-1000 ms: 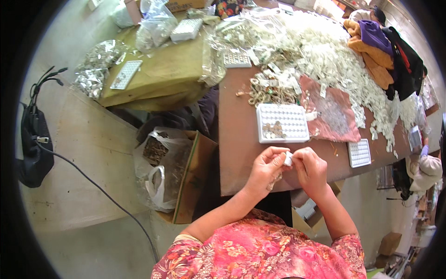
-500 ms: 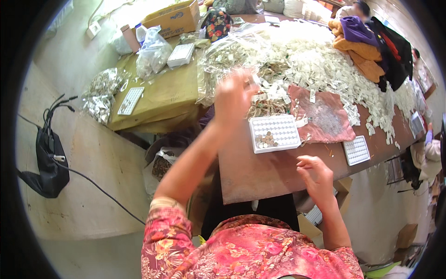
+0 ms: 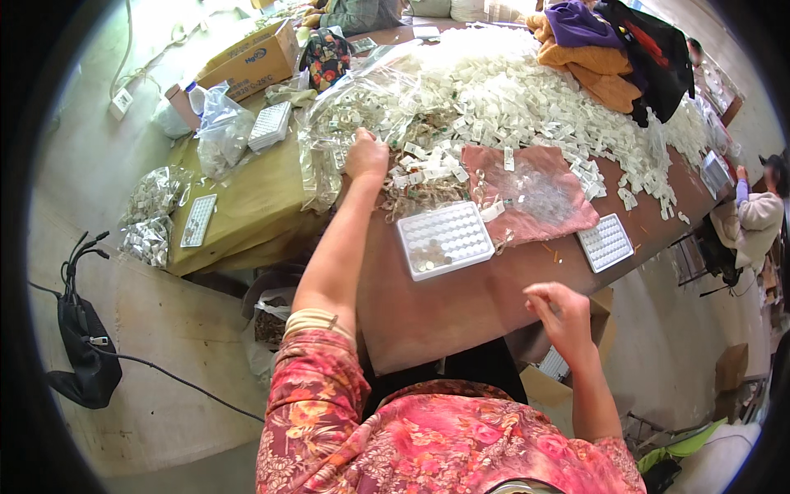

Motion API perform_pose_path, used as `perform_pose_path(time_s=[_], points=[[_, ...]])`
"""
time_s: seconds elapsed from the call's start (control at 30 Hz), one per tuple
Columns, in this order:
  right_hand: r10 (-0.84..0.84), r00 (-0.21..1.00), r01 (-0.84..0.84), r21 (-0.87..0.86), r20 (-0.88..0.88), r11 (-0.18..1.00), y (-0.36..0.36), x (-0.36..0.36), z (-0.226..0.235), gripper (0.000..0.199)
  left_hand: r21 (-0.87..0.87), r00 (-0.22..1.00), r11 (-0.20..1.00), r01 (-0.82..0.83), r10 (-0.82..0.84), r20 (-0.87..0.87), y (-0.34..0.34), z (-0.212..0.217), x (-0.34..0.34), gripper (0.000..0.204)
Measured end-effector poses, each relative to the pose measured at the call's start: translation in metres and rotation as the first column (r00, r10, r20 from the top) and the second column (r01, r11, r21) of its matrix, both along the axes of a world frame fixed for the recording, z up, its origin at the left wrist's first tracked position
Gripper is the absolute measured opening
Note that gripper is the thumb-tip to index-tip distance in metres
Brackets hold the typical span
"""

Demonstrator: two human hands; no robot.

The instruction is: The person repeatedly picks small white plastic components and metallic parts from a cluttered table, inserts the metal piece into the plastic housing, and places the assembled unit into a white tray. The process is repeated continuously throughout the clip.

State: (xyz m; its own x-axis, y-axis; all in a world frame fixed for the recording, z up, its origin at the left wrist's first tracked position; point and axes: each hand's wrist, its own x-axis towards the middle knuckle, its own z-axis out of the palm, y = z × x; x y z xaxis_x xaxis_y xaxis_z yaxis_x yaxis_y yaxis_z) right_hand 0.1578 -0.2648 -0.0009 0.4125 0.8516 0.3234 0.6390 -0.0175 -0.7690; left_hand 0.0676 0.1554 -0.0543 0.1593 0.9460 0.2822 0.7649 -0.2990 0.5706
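Observation:
My left hand [image 3: 366, 156] reaches across to the edge of a clear plastic bag [image 3: 322, 169], beside the heap of small white tagged pieces [image 3: 485, 95]. Its fingers are closed, and whatever they hold is hidden. Close to the table's front edge, my right hand [image 3: 564, 317] hovers with fingers loosely bent, thumb and forefinger a little apart; nothing shows between them. Between the hands lies a stack of white dimpled trays [image 3: 448, 239], with several small round discs [image 3: 428, 255] on the top one. Behind it rests a pink cloth [image 3: 535, 193] carrying thin clear scraps.
Another white tray [image 3: 606, 243] lies to the right. On the left, a cloth-covered table [image 3: 255, 185] bears bags, trays and a cardboard box [image 3: 251, 62]. Piled clothes [image 3: 588, 49] sit on the heap. Another person [image 3: 753, 218] is at the far right. A black bag [image 3: 86, 346] hangs at left.
My left hand has moved left, from above the heap to the plastic bag's edge. My right hand has barely moved. The whole view has shifted and turned somewhat.

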Motion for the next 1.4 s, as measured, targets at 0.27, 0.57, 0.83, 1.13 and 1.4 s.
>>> perform_pose_path(time_s=[0.27,0.57,0.83,1.13,1.4], points=[[-0.003,0.932,-0.018,0.055,0.362,0.998,0.153,0.079,-0.01,0.014,-0.066,0.791,0.912,0.404,-0.313,0.526,-0.041,0.051,-0.053,0.026],[0.153,0.752,0.089,-0.329,0.642,0.94,0.234,0.09,-0.023,0.013,-0.1,0.123,0.695,0.713,0.016,0.992,-0.175,0.046,-0.114,0.037],[0.267,0.903,-0.298,0.042,0.336,0.954,0.157,0.047,0.031,0.004,-0.216,-0.031,0.435,0.874,0.494,0.869,-0.241,0.038,-0.104,0.033],[0.362,0.932,-0.361,0.038,-0.023,0.932,0.084,-0.014,0.034,0.016,-0.201,0.295,0.699,0.686,-0.014,0.955,-0.269,0.046,-0.088,0.015],[0.246,0.935,-0.261,-0.027,-0.256,0.965,0.063,-0.028,0.014,0.018,-0.101,0.547,0.799,0.593,-0.308,0.779,-0.284,0.035,-0.091,0.014]])
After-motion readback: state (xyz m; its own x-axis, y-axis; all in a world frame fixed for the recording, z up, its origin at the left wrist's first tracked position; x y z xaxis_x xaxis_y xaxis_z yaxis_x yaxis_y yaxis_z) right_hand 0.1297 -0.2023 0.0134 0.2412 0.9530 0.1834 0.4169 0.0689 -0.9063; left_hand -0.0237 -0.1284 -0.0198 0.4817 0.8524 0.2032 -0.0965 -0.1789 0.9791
